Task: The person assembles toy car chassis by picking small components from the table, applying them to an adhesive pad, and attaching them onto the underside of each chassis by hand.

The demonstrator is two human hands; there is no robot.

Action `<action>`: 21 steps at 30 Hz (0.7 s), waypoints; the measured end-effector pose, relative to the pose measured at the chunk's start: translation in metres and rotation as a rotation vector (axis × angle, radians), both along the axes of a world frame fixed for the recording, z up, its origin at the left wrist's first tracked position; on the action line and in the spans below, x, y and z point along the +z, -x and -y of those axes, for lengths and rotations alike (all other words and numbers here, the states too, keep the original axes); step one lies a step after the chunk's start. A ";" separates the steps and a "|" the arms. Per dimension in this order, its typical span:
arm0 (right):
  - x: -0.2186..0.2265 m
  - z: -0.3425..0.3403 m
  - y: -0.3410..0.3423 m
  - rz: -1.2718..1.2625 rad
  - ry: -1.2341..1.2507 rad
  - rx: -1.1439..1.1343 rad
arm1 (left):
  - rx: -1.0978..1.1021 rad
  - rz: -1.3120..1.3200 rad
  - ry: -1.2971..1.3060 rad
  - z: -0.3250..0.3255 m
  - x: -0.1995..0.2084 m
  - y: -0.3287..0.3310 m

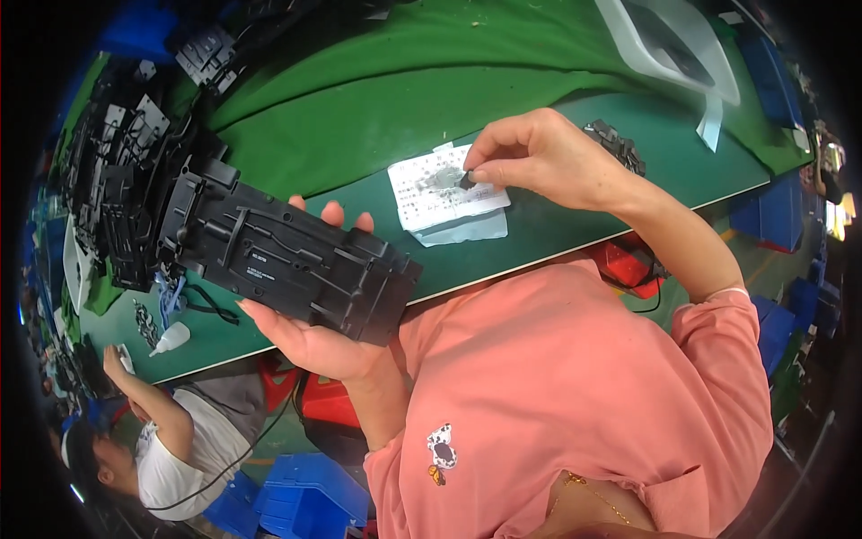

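Note:
A long black moulded plastic chassis (pixel 296 256) lies tilted across my left hand (pixel 319 346), whose thumb is on the near side and fingertips on the far side. Pinched between the thumb and forefinger of my right hand (pixel 548 166) is a small black part (pixel 467 180), mostly hidden by the fingers. It is held at a printed white paper sheet (pixel 417 198), close to a greyish smear (pixel 443 180) on it. Whether the part touches the sheet I cannot tell. Under the paper's near edge shows a pale bluish sheet (pixel 462 232).
Black chassis and parts (pixel 117 198) are heaped at the left. Small dark parts (pixel 615 144) lie beyond my right wrist. A white plastic tray (pixel 673 45) stands far right, a white bottle (pixel 172 338) near left. A co-worker (pixel 189 440) sits at the lower left.

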State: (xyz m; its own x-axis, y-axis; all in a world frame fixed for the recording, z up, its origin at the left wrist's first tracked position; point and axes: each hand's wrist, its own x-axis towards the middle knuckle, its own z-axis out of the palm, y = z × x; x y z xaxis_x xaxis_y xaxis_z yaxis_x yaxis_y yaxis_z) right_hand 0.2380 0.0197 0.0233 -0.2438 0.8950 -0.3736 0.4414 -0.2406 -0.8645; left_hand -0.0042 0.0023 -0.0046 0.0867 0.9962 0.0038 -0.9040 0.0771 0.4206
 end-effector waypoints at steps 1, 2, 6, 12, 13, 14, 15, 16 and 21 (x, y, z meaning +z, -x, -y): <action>0.000 -0.001 0.003 0.000 0.005 0.013 | 0.006 0.002 0.011 0.001 0.001 0.003; 0.000 -0.002 0.006 0.079 -0.103 0.040 | 0.011 0.005 0.022 0.002 0.003 0.006; -0.017 -0.003 0.012 0.483 -0.756 0.297 | 0.046 -0.023 0.044 0.001 -0.002 0.007; -0.021 -0.004 0.027 0.681 -0.868 0.417 | 0.032 0.034 0.025 0.001 -0.002 0.008; -0.020 -0.004 0.030 0.677 -0.889 0.424 | 0.036 0.029 0.039 0.001 -0.002 0.008; -0.020 -0.003 0.030 0.676 -0.886 0.426 | 0.039 0.024 0.053 0.001 -0.001 0.008; -0.020 -0.002 0.030 0.683 -0.890 0.440 | 0.039 0.025 0.055 0.002 -0.001 0.009; -0.020 -0.002 0.029 0.691 -0.895 0.455 | 0.038 0.028 0.047 0.002 -0.001 0.008; -0.023 0.001 0.025 0.690 -0.951 0.443 | 0.038 0.023 0.056 0.002 -0.004 0.007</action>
